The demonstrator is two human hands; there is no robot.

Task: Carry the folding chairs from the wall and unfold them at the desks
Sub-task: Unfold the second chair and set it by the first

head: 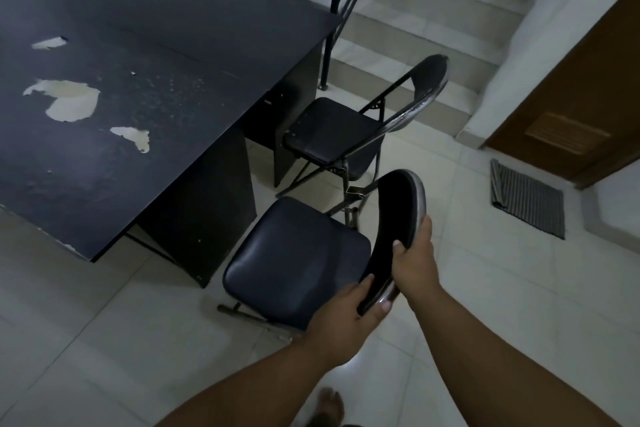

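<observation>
Overhead, no writing could be read anywhere. A black worktop [145,80] with pale patches of peeled surface filled the left, standing on a white tiled floor [86,340] beside tiled stairs [415,21] and a brown door [571,107]. Two unfolded black padded folding chairs stood at its right edge: the far chair [332,132] near the stairs, the near chair [294,260] just in front. Both hands gripped the near chair's curved backrest, left hand [346,315] at its lower end, right hand [412,263] above. A striped mat [526,198] lay by the door.

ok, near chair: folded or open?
Open. Near chair has its seat flat; both hands, left and right, grip its backrest.
</observation>
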